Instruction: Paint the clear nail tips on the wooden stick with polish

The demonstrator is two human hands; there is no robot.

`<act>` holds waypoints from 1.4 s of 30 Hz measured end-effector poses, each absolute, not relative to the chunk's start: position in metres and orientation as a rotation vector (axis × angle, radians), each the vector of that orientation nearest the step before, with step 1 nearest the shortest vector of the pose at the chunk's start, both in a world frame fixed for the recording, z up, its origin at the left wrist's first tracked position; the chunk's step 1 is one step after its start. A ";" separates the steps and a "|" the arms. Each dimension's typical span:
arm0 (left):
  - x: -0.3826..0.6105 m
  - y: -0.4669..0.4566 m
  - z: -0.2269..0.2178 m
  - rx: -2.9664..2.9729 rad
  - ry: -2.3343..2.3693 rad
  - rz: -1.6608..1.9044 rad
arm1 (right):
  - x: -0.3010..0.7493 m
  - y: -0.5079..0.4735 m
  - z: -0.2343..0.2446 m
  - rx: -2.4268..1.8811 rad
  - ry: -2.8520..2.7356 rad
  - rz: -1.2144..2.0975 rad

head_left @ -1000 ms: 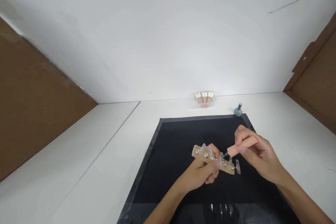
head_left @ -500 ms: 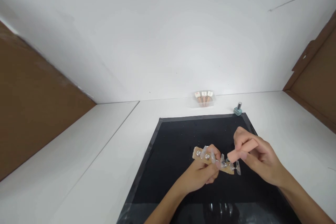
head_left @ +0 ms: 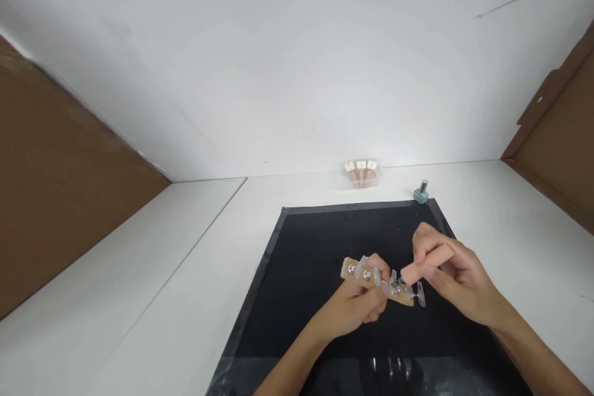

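Note:
My left hand (head_left: 357, 309) is closed around a tan nail-tip stand (head_left: 404, 299), held tilted above the black mat. Silver round mounts line its top, and several clear false nails (head_left: 421, 294) stick up from them. In my right hand (head_left: 461, 288) a nail polish brush (head_left: 414, 273) with a thick pink handle is pinched between thumb and fingers. Its dark greenish tip points down-left, close to a clear nail near the right part of the stand. Whether the bristles touch that nail cannot be made out.
A black mat (head_left: 315, 260) covers the white table under my hands. At its far right corner stands a teal bottle (head_left: 421, 195) with a silver stem. Behind it to the left, a clear box (head_left: 342, 182) holds three pink-handled pieces with white tops. Brown boards (head_left: 69, 185) flank both sides.
Both hands hold the same things in almost the same place. The brush tip has shifted very slightly left, and the clear nails look turned a little.

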State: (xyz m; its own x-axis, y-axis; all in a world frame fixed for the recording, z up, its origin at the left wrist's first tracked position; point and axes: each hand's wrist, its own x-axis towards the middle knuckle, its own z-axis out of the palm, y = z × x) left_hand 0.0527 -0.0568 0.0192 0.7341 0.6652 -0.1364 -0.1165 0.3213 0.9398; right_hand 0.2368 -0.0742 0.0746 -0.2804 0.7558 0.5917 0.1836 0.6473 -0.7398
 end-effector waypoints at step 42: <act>0.053 -0.057 0.021 1.182 0.597 0.562 | 0.231 -0.077 0.069 -1.052 -1.677 0.699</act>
State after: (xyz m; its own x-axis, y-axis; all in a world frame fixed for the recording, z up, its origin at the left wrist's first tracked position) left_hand 0.0534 -0.0571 0.0213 0.7182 0.6830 -0.1328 -0.0911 0.2816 0.9552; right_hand 0.2307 -0.0773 0.0688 -0.1269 0.8897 0.4386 0.3146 0.4555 -0.8328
